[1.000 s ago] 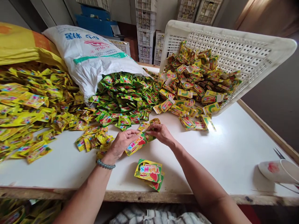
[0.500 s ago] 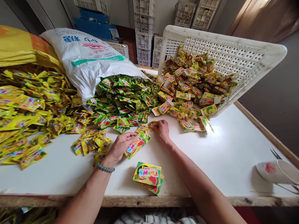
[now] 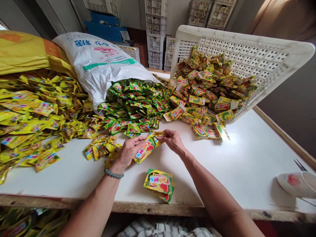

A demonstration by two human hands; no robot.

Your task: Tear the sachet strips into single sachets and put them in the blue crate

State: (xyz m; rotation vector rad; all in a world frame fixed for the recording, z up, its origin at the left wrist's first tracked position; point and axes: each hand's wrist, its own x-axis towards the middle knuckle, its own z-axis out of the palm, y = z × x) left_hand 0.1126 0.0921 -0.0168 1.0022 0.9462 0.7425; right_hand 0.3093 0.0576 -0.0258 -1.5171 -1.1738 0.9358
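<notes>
My left hand (image 3: 128, 153) is closed on a small yellow-and-green TWINS candy box (image 3: 144, 153), held tilted just above the table. At the far end of this box, my right hand (image 3: 174, 141) pinches a small yellow candy packet (image 3: 159, 134); whether the packet has entered the box I cannot tell. Nearer my body lie TWINS boxes (image 3: 158, 180), one on top of another. A small group of yellow packets (image 3: 100, 146) lies left of my left hand. Beyond both hands rises a heap of green watermelon packets (image 3: 135, 102).
A white plastic basket (image 3: 271, 56) lies tipped, spilling flat-sided candy boxes (image 3: 197, 92). A white sack (image 3: 103, 62) backs the green heap, and a yellow sack (image 3: 29, 52) stands behind many yellow packets (image 3: 41, 107). A cup (image 3: 295, 182) and scissors-like dark tips (image 3: 300, 164) sit right.
My right hand has lifted the yellow packet from the table and brought it to the far end of the box in my left hand. The view has shifted slightly.
</notes>
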